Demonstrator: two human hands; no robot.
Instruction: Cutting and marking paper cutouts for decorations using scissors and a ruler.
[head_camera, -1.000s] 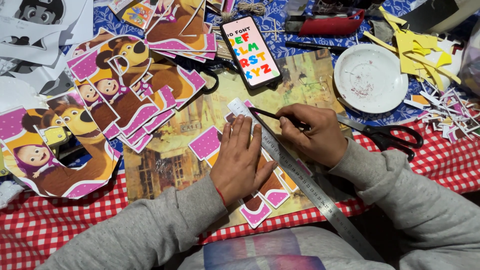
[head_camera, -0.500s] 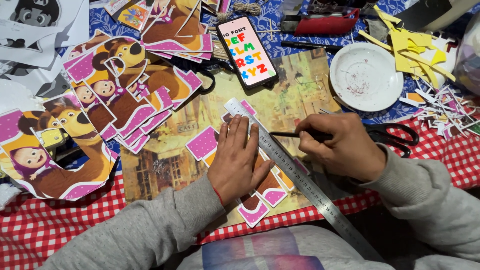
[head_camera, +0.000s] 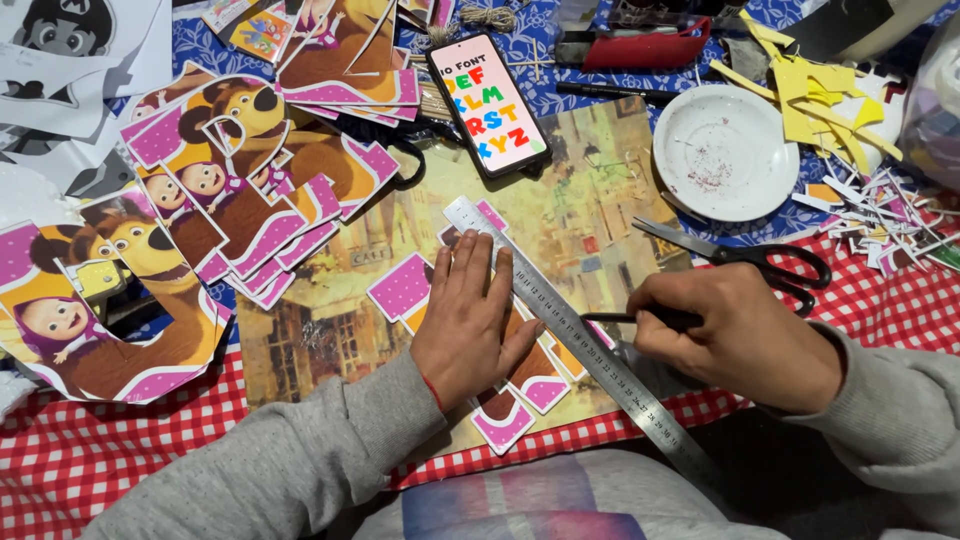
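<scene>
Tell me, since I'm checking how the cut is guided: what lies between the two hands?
In the head view, the metal ruler runs diagonally between them. The left hand presses beside it on the printed cutout; the right hand holds a thin black tool against its edge.

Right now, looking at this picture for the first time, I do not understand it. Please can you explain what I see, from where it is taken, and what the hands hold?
There is no machine here: a person works with two bare hands, and a camera worn on the head looks down at them. The left hand lies flat, pressing a metal ruler and a pink-edged cutout onto a picture board. The right hand holds a thin dark tool with its tip against the ruler's edge; whether it is a knife or a pen is unclear. Around them lie scissors, a white plate, a phone, cartoon bear cutouts, yellow scraps and a red checked cloth.
</scene>
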